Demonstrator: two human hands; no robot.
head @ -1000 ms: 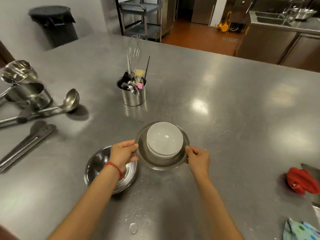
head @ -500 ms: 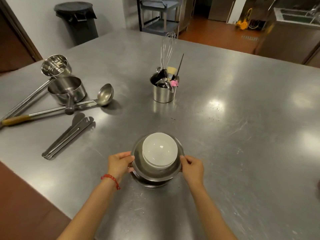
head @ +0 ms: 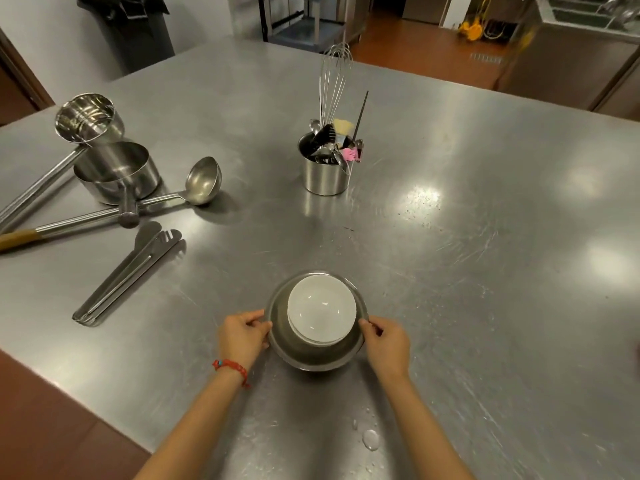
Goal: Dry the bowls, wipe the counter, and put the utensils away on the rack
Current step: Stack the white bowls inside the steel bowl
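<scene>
Now steel bowl (head: 311,355) btwn left hand (head: 242,336) & right hand (head: 386,342).

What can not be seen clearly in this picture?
Head view:
- Metal bowl inside: covered by white bowls.
- Fingertips of left hand and right hand: behind the rim.
- Utensils in the cup: too crowded.
- Wooden handle: cut off at left edge.

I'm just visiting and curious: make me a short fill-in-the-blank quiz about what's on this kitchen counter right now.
1. The white bowl sits inside a ____ bowl.
2. The left hand and right hand grip that bowl's ____.
3. The whisk stands in the utensil ____.
4. The wrist with the red bracelet is the ____ one.

Missing words: metal; rim; holder; left
</scene>
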